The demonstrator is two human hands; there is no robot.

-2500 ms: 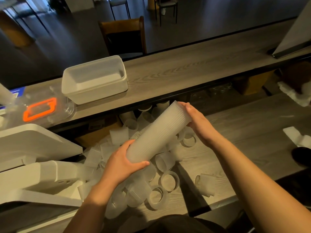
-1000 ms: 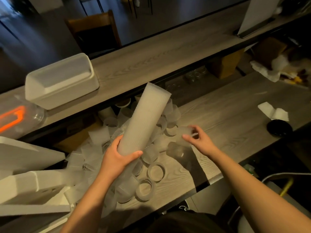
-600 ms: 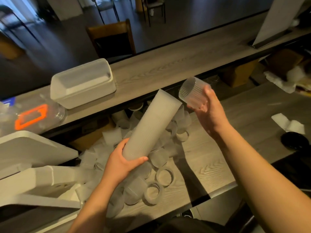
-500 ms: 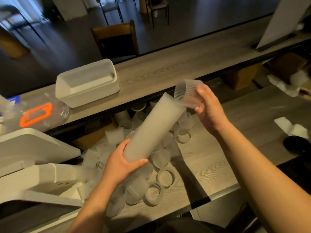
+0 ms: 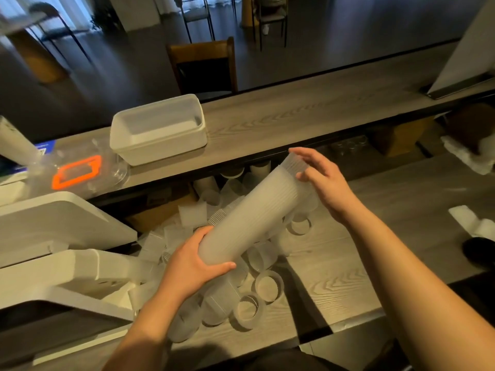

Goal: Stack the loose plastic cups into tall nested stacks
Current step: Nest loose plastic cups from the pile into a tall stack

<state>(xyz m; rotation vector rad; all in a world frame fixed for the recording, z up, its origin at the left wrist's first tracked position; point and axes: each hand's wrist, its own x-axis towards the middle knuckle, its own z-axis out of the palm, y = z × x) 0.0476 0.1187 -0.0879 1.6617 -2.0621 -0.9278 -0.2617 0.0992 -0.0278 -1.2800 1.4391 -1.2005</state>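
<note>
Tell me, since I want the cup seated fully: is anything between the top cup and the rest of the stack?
Nothing visible. The top cup already sits in the open end of the nested stack, the right hand pressing on it with straight fingers. The left hand grips the stack's lower end.

We note frosted, ribbed translucent plastic on the stack (image 5: 251, 220) and loose cups (image 5: 268, 285). Table (image 5: 356, 263): matt grey woodgrain. Tub (image 5: 158, 129) at shelf's (image 5: 308, 113) left end: smooth white plastic.
</note>
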